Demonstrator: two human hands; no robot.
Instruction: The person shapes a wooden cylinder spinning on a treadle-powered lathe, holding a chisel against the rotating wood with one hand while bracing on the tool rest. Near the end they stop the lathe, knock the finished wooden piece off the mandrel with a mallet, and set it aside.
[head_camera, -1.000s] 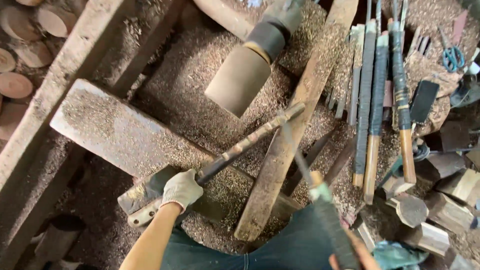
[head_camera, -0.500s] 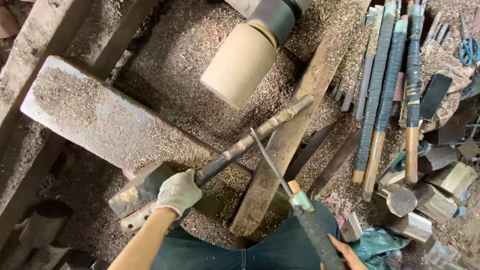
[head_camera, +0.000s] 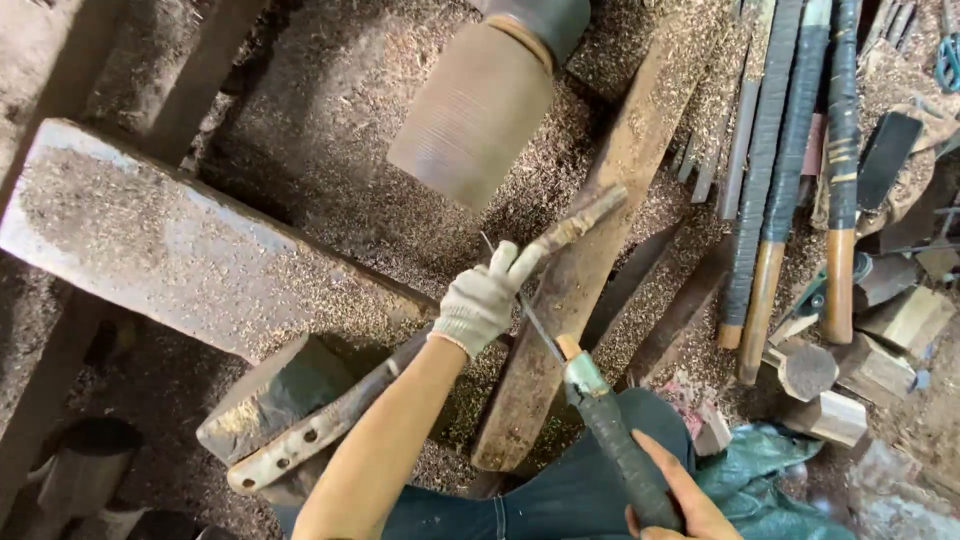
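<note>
My gloved left hand (head_camera: 487, 297) grips the rod (head_camera: 575, 222) lying across the plank (head_camera: 600, 200); my bare right hand (head_camera: 668, 495) clasps the chisel (head_camera: 600, 415) handle.

Single head-worn view, looking steeply down from above the person's lap onto the wooden cylinder (head_camera: 470, 110), which sits near the top edge. Close range: forearms enter from the bottom edge below the cylinder. No second view overlaps.
</note>
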